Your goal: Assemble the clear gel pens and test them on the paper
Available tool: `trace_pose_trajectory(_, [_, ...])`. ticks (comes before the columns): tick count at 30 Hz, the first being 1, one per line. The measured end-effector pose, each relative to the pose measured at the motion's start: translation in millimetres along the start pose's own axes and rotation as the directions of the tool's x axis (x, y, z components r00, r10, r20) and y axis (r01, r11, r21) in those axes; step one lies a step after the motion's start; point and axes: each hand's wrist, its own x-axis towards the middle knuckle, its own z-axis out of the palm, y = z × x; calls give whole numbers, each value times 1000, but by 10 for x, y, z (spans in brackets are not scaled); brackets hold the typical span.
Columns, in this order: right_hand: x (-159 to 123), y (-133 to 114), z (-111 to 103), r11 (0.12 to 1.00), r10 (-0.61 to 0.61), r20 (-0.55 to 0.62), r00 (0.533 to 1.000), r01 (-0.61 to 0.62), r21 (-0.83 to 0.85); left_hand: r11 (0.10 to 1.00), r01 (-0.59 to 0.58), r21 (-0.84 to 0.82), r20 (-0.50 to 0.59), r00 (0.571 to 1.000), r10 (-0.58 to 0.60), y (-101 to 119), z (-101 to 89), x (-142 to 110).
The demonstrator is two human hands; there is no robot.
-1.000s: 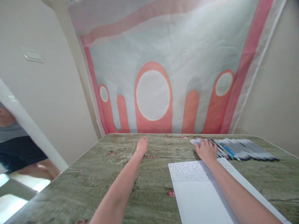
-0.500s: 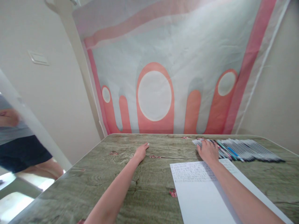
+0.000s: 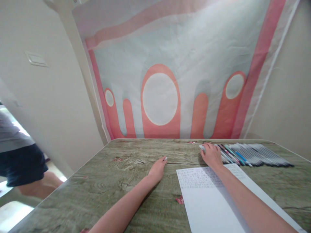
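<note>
My left hand (image 3: 157, 170) is closed low over the table, left of the paper. A small pale tip (image 3: 166, 158) shows at its fingertips; what it belongs to, I cannot make out. Over at the row of pens (image 3: 261, 155), my right hand (image 3: 212, 156) lies across the left end with its fingers curled down on the pens there, partly hiding them. Most of the row is clear-barrelled with dark ends. A blue pen (image 3: 241, 157) and a few other coloured ones lie just right of that hand. Beneath my right forearm is a white sheet of paper (image 3: 206, 207) with handwriting across its top.
All this lies on a wood-patterned table (image 3: 131, 184). Behind its far edge hangs a pink and grey printed backdrop (image 3: 189, 58). At the far left, beyond the table, stands another person (image 3: 21, 161) in dark shorts. A light switch (image 3: 37, 59) is on the left wall.
My left hand has moved right and nearer to me, towards the paper. My right hand has shifted slightly left along the pens. The other person has changed posture.
</note>
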Motion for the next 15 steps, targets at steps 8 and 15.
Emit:
trace_pose_trajectory(8, [20,-190,-50,989,-89,128,988,72,131,999,35,-40,-29,999,-36,457,-266,93])
trace_pose_trajectory(15, [-82,-277,52,981,-137,199,971,105,163,664,-207,-718,201,853,482,1623,-1324,-807])
